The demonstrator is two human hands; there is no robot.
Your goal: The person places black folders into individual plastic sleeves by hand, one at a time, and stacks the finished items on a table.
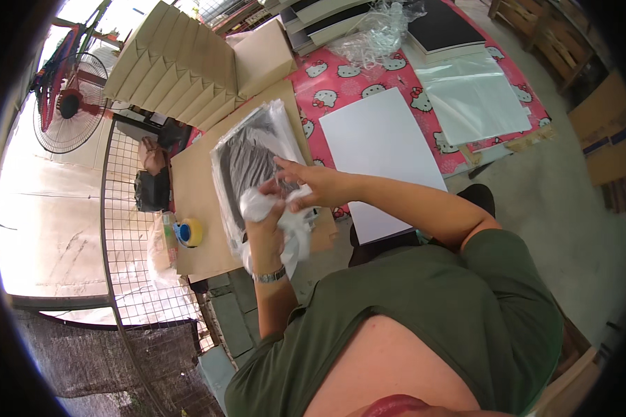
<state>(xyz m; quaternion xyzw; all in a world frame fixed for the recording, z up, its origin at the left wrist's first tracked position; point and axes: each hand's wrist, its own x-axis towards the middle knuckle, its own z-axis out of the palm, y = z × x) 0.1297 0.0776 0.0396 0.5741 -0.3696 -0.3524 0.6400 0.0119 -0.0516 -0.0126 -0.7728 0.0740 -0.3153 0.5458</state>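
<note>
A crumpled wad of thin, clear-white plastic (256,206) is bunched in my left hand (266,238), its loose end hanging below the wrist and blurred by motion. Close against it, my right hand (321,185) reaches in from the right with the fingers apart; whether its thumb touches the plastic I cannot tell. Under both hands lies a stack of flat black items in clear plastic sleeves (252,151), partly covered by them. A sheet of brown cardboard (195,177) is beneath the stack.
White paper (386,142) lies to the right on a pink patterned tablecloth (327,80). Beyond it are clear plastic sleeves (469,97), a black-covered book (444,29) and crumpled plastic (379,35). Brown packets (177,66) stand far left; a tape roll (190,232) sits at the left edge.
</note>
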